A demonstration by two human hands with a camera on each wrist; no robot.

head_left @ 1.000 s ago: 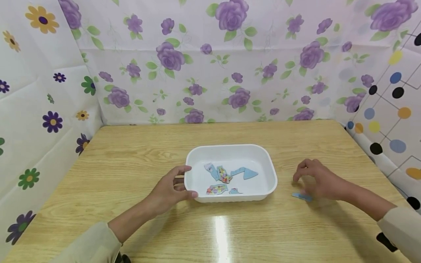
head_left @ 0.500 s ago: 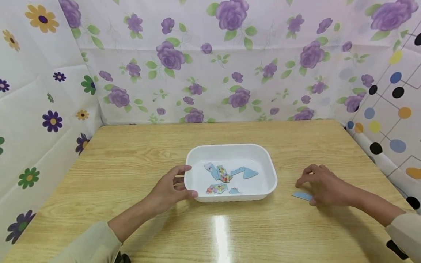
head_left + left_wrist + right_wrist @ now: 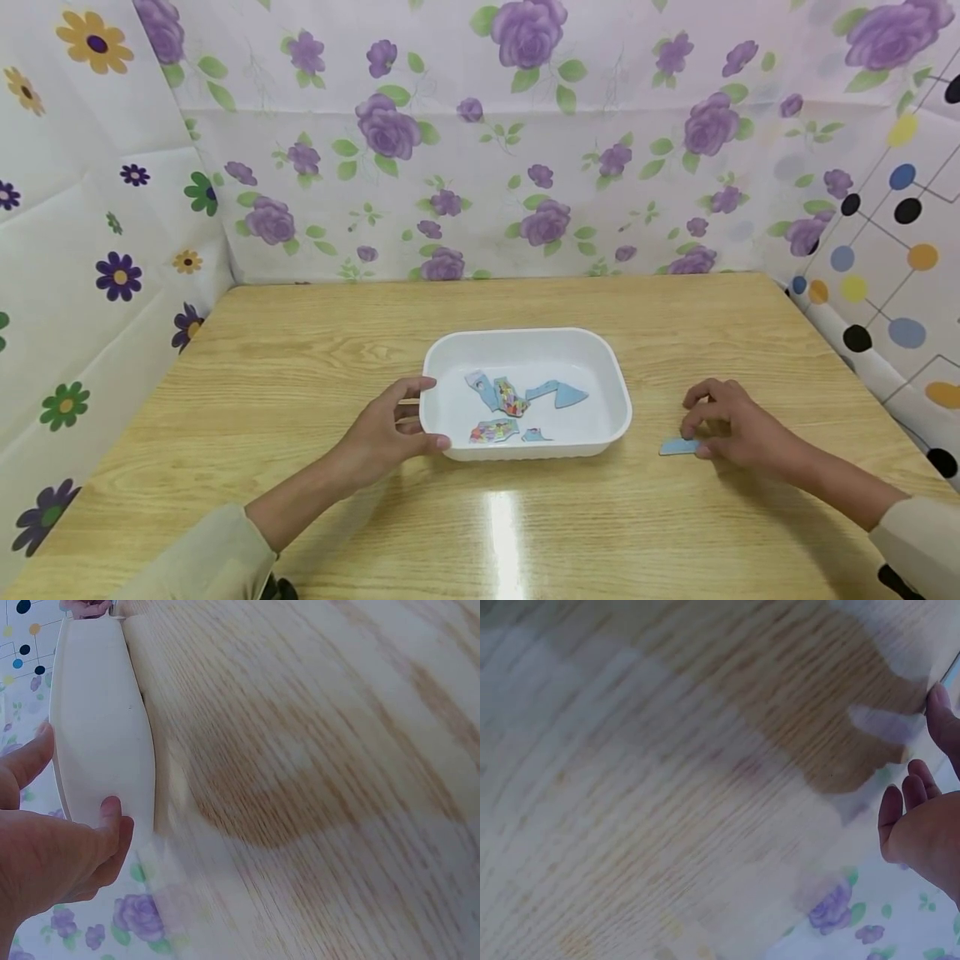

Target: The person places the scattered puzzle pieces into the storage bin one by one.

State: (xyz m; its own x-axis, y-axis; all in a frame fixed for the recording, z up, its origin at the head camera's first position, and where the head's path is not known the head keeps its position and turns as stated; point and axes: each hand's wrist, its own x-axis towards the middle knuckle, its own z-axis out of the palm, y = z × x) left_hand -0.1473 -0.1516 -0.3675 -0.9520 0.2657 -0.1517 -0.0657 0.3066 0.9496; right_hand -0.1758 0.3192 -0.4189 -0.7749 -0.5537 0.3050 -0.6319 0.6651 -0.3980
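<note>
A white plastic tray [image 3: 525,452] stands mid-table with several flat, irregular printed pieces in it. Among these are a colourful patterned piece [image 3: 512,398], another patterned piece [image 3: 495,431] and a light blue triangular piece [image 3: 571,395]. My left hand [image 3: 382,429] grips the tray's left end, thumb on the front side; the left wrist view shows the thumb and fingers against the wall of the tray [image 3: 101,712]. To the right of the tray, my right hand [image 3: 738,429] pinches a flat light blue strip [image 3: 677,447] low at the tabletop. The hand covers the strip's right end.
The wooden table [image 3: 337,350] has a glossy light reflection near its front. Behind it hangs a purple-flowered sheet [image 3: 465,167]. Patterned sheets also close off the left and right sides.
The light blue strip has turned and shifted slightly left, and my right fingers have come down to its edge. The left hand and tray have stayed in place.
</note>
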